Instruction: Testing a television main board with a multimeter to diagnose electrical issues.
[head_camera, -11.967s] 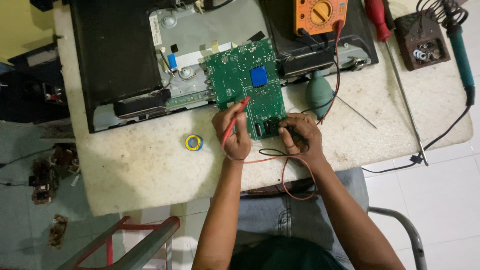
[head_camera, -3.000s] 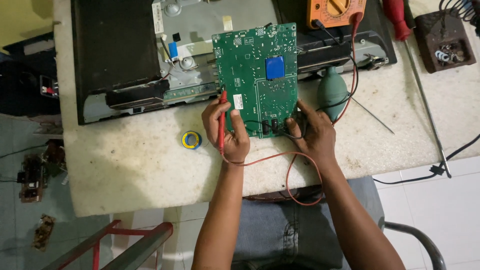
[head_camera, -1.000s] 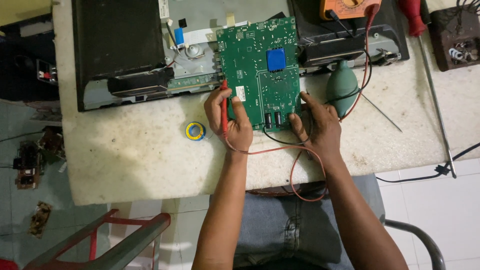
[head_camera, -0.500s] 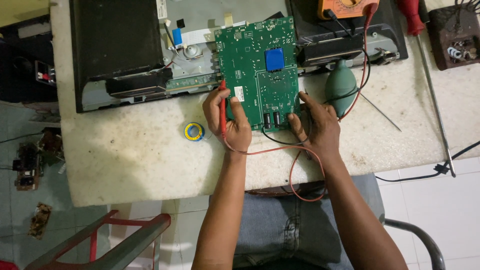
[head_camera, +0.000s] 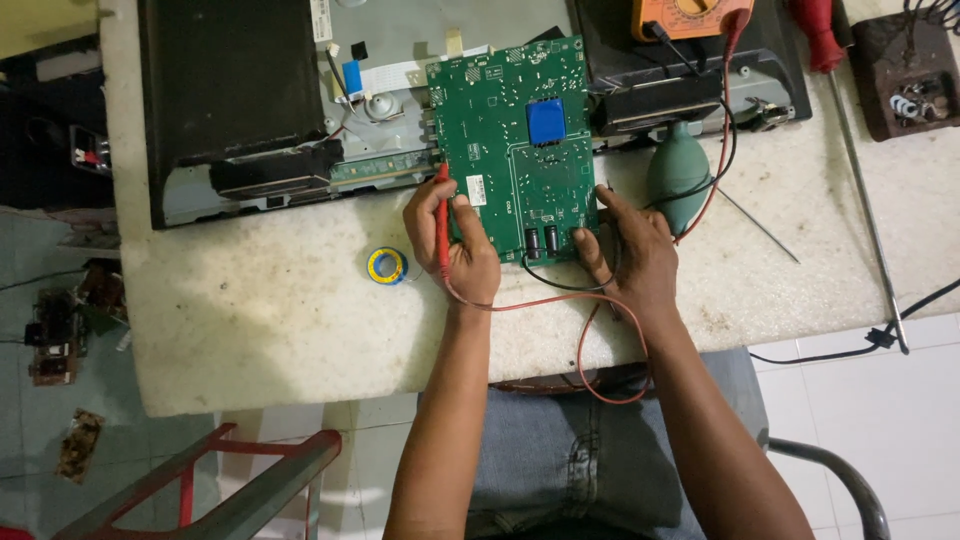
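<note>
At the far left of the pale worktable (head_camera: 250, 320) lies a dark, opened appliance chassis (head_camera: 230, 100), back side up, and just below its edge sits a small spool of solder wire (head_camera: 386, 266) with a yellow core, near the left hand (head_camera: 462, 245) but apart from it. That hand is closed on a red test probe (head_camera: 441, 215), held like a pen with the tip set against the left edge of the green circuit board (head_camera: 520, 145) — a grip that looks meant for steady, fine contact. The board rests tilted across the chassis and table edge, its blue component facing up. The right hand (head_camera: 630, 250) presses at the board's lower right corner, fingers curled around what appears to be a black probe (head_camera: 612, 215); its tip is hidden. Red and black leads (head_camera: 600, 320) loop back to an orange meter (head_camera: 690, 15) — beside a teal blower bulb (head_camera: 678, 175).
</note>
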